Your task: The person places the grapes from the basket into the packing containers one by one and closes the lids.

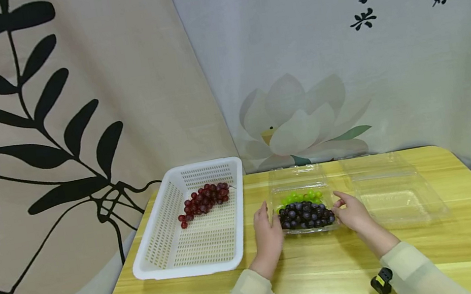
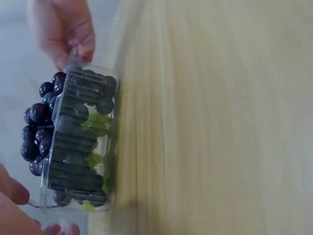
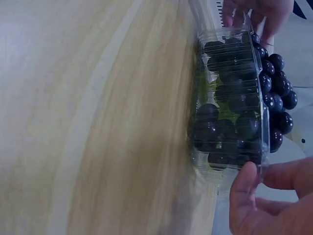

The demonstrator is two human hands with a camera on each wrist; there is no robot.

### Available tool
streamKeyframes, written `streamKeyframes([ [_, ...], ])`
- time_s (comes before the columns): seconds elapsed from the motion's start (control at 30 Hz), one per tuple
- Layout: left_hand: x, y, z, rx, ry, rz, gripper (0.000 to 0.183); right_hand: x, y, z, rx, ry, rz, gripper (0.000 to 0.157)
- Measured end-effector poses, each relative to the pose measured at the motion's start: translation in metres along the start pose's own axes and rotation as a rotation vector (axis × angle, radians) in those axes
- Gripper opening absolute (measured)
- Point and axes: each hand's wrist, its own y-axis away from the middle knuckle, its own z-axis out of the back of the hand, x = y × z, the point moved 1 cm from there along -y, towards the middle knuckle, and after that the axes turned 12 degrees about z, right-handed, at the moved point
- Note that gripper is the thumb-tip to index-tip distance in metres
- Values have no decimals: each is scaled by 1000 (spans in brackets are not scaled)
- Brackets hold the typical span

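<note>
A clear plastic clamshell box [image 1: 297, 178] stands on the table with its lid folded back. Dark purple grapes [image 1: 305, 215] heap above its front rim, and bright green grapes [image 1: 303, 197] lie behind and beneath them. My left hand [image 1: 267, 234] is at the box's left side, thumb and fingers on either side of the rim. On the opposite side my right hand [image 1: 353, 213] pinches the rim near a corner; the right wrist view shows its thumb and forefinger [image 3: 274, 200] there. A thin stem [image 2: 41, 205] pokes out beside my left thumb.
To the left sits a white perforated basket [image 1: 240, 262] with a bunch of red grapes [image 1: 204, 200] in it. Another clear clamshell box [image 1: 398, 201], lid open, lies at the right. A printed curtain [image 1: 286, 56] hangs behind the wooden table [image 1: 329, 271].
</note>
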Motion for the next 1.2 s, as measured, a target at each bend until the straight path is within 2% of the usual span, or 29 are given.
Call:
streamKeyframes([
  [0.1,6,-4,-3,28,108,79,44,3,1,1,16,115,42,56],
  [0.23,12,-9,-5,53,232,145,40,11,4,3,7,323,146,54],
  [0.3,14,-10,-4,60,284,177,39,16,6,2,-28,402,245,51],
  [0.4,15,-13,-4,39,317,200,35,23,10,-2,-66,433,430,45],
  [0.5,15,-14,-4,3,305,210,31,28,13,-10,-41,468,619,40],
  [0.63,17,-15,-5,-21,303,216,28,31,15,-21,16,572,783,40],
  [0.9,19,-16,-5,-5,317,221,28,22,11,-32,76,768,903,42],
  [1.03,19,-17,-5,10,343,219,28,19,9,-35,116,823,959,37],
  [1.2,21,-18,-5,21,370,230,29,17,11,-34,183,865,939,35],
])
